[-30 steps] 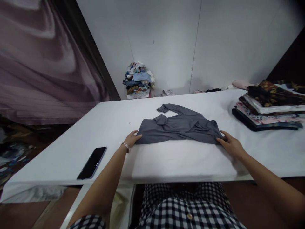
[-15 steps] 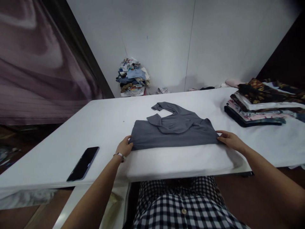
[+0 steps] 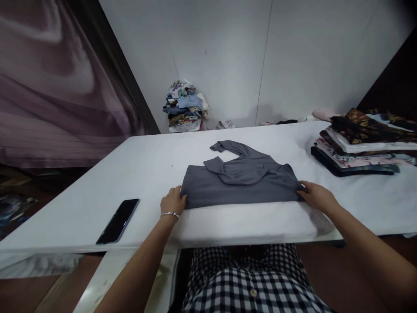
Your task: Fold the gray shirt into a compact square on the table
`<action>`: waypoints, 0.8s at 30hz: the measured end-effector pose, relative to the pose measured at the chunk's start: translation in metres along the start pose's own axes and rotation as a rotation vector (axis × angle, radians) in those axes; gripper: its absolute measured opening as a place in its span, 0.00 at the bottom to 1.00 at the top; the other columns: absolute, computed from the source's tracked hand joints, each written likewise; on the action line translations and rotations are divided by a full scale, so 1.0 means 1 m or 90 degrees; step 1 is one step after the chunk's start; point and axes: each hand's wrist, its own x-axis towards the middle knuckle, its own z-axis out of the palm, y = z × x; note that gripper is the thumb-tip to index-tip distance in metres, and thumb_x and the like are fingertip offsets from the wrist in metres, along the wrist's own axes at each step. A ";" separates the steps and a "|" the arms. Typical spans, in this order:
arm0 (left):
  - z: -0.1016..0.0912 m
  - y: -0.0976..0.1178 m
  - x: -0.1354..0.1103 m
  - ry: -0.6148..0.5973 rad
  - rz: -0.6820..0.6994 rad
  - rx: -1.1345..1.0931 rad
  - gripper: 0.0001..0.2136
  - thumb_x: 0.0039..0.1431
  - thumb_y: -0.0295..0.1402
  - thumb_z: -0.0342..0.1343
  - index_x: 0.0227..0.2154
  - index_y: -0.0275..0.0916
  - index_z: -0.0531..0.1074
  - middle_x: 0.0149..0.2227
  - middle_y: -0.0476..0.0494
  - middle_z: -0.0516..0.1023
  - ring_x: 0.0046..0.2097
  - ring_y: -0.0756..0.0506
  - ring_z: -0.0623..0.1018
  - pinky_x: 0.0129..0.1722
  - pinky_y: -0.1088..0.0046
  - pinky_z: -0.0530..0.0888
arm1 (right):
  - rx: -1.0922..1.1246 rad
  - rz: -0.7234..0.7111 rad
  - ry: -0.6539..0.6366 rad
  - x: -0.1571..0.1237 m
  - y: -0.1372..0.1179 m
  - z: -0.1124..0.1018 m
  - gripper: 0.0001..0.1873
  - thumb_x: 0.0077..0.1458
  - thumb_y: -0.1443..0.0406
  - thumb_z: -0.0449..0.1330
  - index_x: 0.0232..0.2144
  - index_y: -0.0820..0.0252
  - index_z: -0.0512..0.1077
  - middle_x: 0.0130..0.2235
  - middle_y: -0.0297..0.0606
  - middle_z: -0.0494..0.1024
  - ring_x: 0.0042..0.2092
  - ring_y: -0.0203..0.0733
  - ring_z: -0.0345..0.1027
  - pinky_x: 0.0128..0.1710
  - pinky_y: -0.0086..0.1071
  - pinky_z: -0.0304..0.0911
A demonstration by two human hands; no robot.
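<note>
A grey long-sleeved top (image 3: 237,193) lies partly folded on the white-covered table, its near edge running straight across in front of me. One sleeve curves away toward the back, and the other lies bent over the folded body. At the top's left end, my left hand (image 3: 172,202), with a bracelet on the wrist, has its fingers closed on the near corner. My right hand (image 3: 316,195) pinches the fabric at the right end between thumb and fingers.
A dark phone (image 3: 118,221) lies on the white table (image 3: 153,161) left of my left hand. Folded clothes (image 3: 358,150) are stacked at the right. Against the wall rises a heaped pile of clothes (image 3: 186,106). A purplish curtain (image 3: 58,87) hangs at the left.
The view has shifted slightly, moving the whole scene a little to the right. My left hand's fingers have turned slightly at the corner; the top keeps its shape.
</note>
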 end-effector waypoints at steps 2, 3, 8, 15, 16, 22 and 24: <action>-0.003 0.009 0.002 0.056 0.067 0.004 0.20 0.61 0.38 0.47 0.54 0.38 0.65 0.56 0.34 0.68 0.55 0.38 0.70 0.53 0.62 0.66 | 0.013 -0.071 0.071 0.001 -0.019 -0.006 0.24 0.55 0.58 0.53 0.52 0.59 0.70 0.48 0.48 0.75 0.49 0.55 0.69 0.47 0.45 0.64; -0.002 0.015 0.004 0.074 0.112 -0.003 0.20 0.61 0.39 0.48 0.55 0.38 0.65 0.59 0.35 0.65 0.58 0.39 0.67 0.57 0.63 0.63 | 0.032 -0.118 0.104 0.003 -0.032 -0.009 0.23 0.56 0.59 0.52 0.52 0.59 0.69 0.51 0.48 0.73 0.52 0.54 0.67 0.51 0.46 0.62; 0.021 0.041 0.010 -0.030 0.223 -0.020 0.26 0.61 0.44 0.48 0.59 0.38 0.62 0.65 0.36 0.54 0.66 0.38 0.53 0.63 0.56 0.51 | 0.089 -0.327 0.056 0.005 -0.102 -0.001 0.28 0.60 0.52 0.48 0.59 0.57 0.63 0.64 0.44 0.59 0.65 0.52 0.48 0.61 0.49 0.50; 0.027 0.036 0.022 -0.104 0.167 -0.085 0.24 0.62 0.44 0.45 0.58 0.38 0.64 0.64 0.37 0.58 0.65 0.40 0.57 0.63 0.58 0.53 | 0.032 -0.287 -0.023 -0.003 -0.099 0.043 0.32 0.61 0.47 0.44 0.61 0.52 0.60 0.66 0.43 0.53 0.67 0.53 0.41 0.63 0.54 0.41; 0.021 0.040 0.027 -0.093 0.157 -0.091 0.23 0.62 0.42 0.46 0.57 0.38 0.64 0.63 0.37 0.59 0.64 0.41 0.59 0.62 0.59 0.55 | 0.032 -0.292 -0.015 -0.003 -0.096 0.047 0.32 0.61 0.47 0.44 0.62 0.52 0.59 0.66 0.43 0.53 0.67 0.52 0.41 0.63 0.53 0.41; 0.006 0.088 0.074 0.006 0.321 -0.035 0.22 0.57 0.25 0.48 0.56 0.38 0.67 0.62 0.39 0.62 0.62 0.42 0.61 0.61 0.63 0.58 | 0.028 -0.295 -0.016 0.000 -0.094 0.050 0.32 0.61 0.47 0.44 0.62 0.53 0.59 0.66 0.43 0.52 0.67 0.52 0.40 0.63 0.53 0.40; 0.012 0.104 0.089 -0.006 0.354 -0.005 0.24 0.55 0.22 0.48 0.55 0.37 0.67 0.62 0.39 0.61 0.63 0.40 0.59 0.61 0.60 0.58 | 0.028 -0.292 -0.023 0.000 -0.098 0.047 0.33 0.61 0.47 0.44 0.62 0.54 0.59 0.66 0.44 0.52 0.67 0.52 0.40 0.64 0.52 0.40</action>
